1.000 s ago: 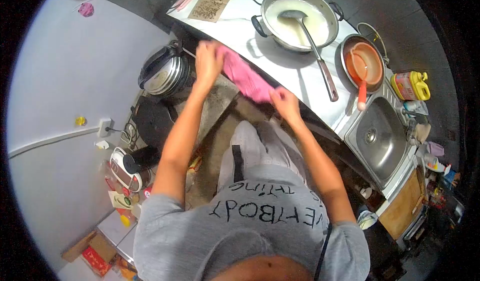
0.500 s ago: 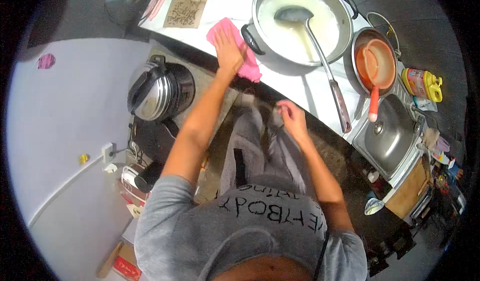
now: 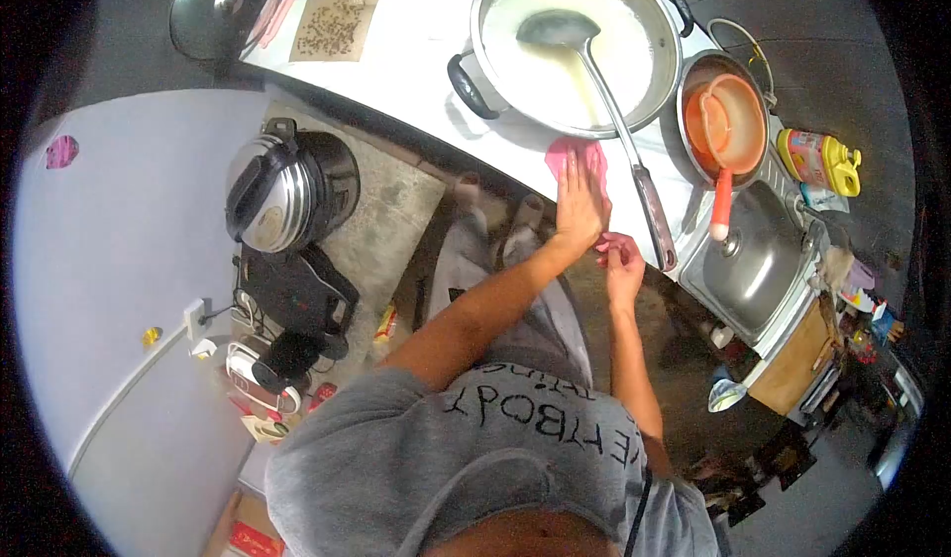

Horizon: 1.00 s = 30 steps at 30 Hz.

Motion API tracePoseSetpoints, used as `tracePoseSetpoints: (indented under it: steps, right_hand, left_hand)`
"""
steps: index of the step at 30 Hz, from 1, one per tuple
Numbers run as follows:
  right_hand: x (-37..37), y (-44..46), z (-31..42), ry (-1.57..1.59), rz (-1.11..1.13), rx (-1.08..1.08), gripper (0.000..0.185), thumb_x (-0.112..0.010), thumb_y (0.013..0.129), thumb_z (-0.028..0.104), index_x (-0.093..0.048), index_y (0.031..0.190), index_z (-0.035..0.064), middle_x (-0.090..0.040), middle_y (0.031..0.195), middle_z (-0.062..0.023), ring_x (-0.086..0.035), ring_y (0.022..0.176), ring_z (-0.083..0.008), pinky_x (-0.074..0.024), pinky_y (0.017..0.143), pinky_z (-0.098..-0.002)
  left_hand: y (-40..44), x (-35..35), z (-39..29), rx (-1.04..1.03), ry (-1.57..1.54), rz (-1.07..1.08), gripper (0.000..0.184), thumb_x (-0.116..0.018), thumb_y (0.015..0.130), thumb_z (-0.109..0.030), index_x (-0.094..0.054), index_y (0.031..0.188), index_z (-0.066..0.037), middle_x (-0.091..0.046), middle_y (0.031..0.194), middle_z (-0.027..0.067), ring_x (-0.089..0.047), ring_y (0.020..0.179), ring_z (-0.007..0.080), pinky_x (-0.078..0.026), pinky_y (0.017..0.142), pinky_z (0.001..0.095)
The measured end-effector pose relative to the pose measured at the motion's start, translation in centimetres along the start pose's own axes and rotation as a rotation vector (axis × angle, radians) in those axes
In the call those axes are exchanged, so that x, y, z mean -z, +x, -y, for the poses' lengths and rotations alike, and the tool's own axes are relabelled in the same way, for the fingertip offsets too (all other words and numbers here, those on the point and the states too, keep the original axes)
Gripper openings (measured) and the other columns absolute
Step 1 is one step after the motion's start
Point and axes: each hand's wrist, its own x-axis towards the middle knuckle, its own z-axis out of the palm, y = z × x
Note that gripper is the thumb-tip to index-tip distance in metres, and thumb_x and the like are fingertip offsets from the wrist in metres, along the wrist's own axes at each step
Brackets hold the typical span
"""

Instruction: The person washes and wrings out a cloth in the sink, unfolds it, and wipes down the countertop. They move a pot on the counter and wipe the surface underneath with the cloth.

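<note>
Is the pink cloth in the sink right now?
No, the pink cloth lies on the white countertop under the person's left hand, close to the large pot.

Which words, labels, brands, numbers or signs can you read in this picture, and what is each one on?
"BODY": upside down, on the grey shirt; the lettering around it is too distorted to read surely.
Yellow bottle: label too small to read.
Red box: marks too blurred to read.
</note>
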Motion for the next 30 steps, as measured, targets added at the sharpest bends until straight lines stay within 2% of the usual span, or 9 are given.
tracePoseSetpoints:
  steps: [6, 8, 9, 13, 17, 19, 25, 26, 30]
  right_hand:
    - [2.3, 1.6, -0.3, -0.018, 0.026, -0.059, 0.019, -0.054, 0.091, 0.019, -0.058, 0.098, 0.0021, -0.059, 0.077, -0.0027, -0.052, 0.062, -0.0077, -0.0433, 0.055, -0.0213]
    - [2.7, 1.8, 0.1, -0.019, -0.008, -0.037, 0.024, -0.058, 0.089, 0.024, -0.06, 0.098, 0.0019, -0.059, 0.074, -0.0029, -0.052, 0.06, -0.0083, -0.0434, 0.054, -0.0222]
    - [3.2, 2.2, 0.0, 0.01, -0.015, -0.032, 0.022, -0.058, 0.088, 0.021, -0.06, 0.098, 0.0021, -0.059, 0.073, -0.0027, -0.052, 0.059, -0.0083, -0.0425, 0.054, -0.0216]
    - [4.9, 2.6, 3.4, -0.164, -0.045, 0.106, 0.01, -0.05, 0.088, 0.009, -0.058, 0.089, 0.0027, -0.058, 0.074, -0.0004, -0.051, 0.06, -0.0082, -0.0402, 0.054, -0.0202]
    - [9.0, 4.3, 6.0, -0.173, -0.357, 0.154, 0.009, -0.05, 0.087, 0.007, -0.057, 0.084, 0.0032, -0.052, 0.074, 0.0023, -0.044, 0.064, -0.0084, -0.0372, 0.06, -0.0217]
    - [10.1, 6.4, 8.4, -0.177, -0.435, 0.458, 0.01, -0.05, 0.087, 0.006, -0.057, 0.082, 0.0027, -0.051, 0.074, 0.001, -0.044, 0.065, -0.0089, -0.0371, 0.062, -0.0221]
    - [-3.4, 14.2, 30.4, -0.613, 0.052, 0.832, 0.016, -0.053, 0.085, 0.009, -0.058, 0.096, -0.0023, -0.059, 0.089, -0.0088, -0.056, 0.082, -0.0165, -0.0446, 0.076, -0.0277]
    - [-7.8, 15.4, 33.4, -0.513, 0.26, 0.597, 0.02, -0.053, 0.083, 0.008, -0.058, 0.101, -0.0003, -0.061, 0.095, -0.0114, -0.058, 0.087, -0.0204, -0.045, 0.078, -0.0301]
    - [-21.7, 27.1, 34.9, -0.966, 0.701, 1.1, 0.022, -0.055, 0.084, 0.014, -0.06, 0.102, 0.0029, -0.059, 0.1, -0.0138, -0.055, 0.095, -0.0295, -0.0428, 0.085, -0.0376]
  left_hand:
    - [0.1, 2.1, 4.8, 0.057, 0.148, 0.052, 0.054, -0.04, 0.086, -0.027, -0.038, 0.131, 0.001, -0.038, 0.135, 0.0209, -0.03, 0.13, 0.0341, -0.011, 0.11, 0.0491]
    - [1.2, 5.5, 8.7, 0.112, 0.658, 0.052, 0.048, -0.034, 0.09, -0.028, -0.042, 0.126, 0.002, -0.042, 0.131, 0.0245, -0.037, 0.125, 0.0362, -0.015, 0.108, 0.0521]
    - [2.2, 2.8, 11.8, 0.186, 0.117, -0.419, 0.043, -0.038, 0.086, -0.018, -0.048, 0.113, 0.014, -0.038, 0.129, 0.0308, -0.031, 0.125, 0.0432, -0.014, 0.109, 0.0507]
    - [6.4, 10.4, 16.4, 0.264, -0.268, -0.463, 0.065, -0.051, 0.081, -0.02, -0.025, 0.134, 0.008, -0.023, 0.14, 0.0273, -0.017, 0.133, 0.0389, -0.008, 0.11, 0.047]
    - [11.6, 9.2, 21.7, 0.127, -0.048, -0.409, 0.066, -0.051, 0.082, -0.022, -0.025, 0.135, 0.006, -0.023, 0.141, 0.0251, -0.018, 0.133, 0.0393, -0.013, 0.109, 0.0459]
    - [14.4, 8.6, 23.2, 0.124, 0.02, -0.405, 0.062, -0.046, 0.084, -0.022, -0.026, 0.135, 0.006, -0.022, 0.142, 0.0244, -0.017, 0.133, 0.0379, -0.013, 0.109, 0.0452]
    - [16.6, 10.0, 23.6, 0.159, 0.024, -0.37, 0.061, -0.046, 0.082, -0.021, -0.028, 0.134, 0.007, -0.025, 0.14, 0.0254, -0.018, 0.133, 0.0377, -0.014, 0.108, 0.0463]
    - [16.5, 10.4, 23.6, 0.15, -0.021, -0.37, 0.061, -0.047, 0.082, -0.021, -0.029, 0.133, 0.007, -0.026, 0.14, 0.0261, -0.018, 0.133, 0.0383, -0.015, 0.108, 0.0472]
    - [17.4, 11.2, 23.6, 0.17, -0.076, -0.322, 0.063, -0.048, 0.081, -0.019, -0.027, 0.134, 0.007, -0.024, 0.139, 0.0275, -0.017, 0.133, 0.0399, -0.015, 0.107, 0.0501]
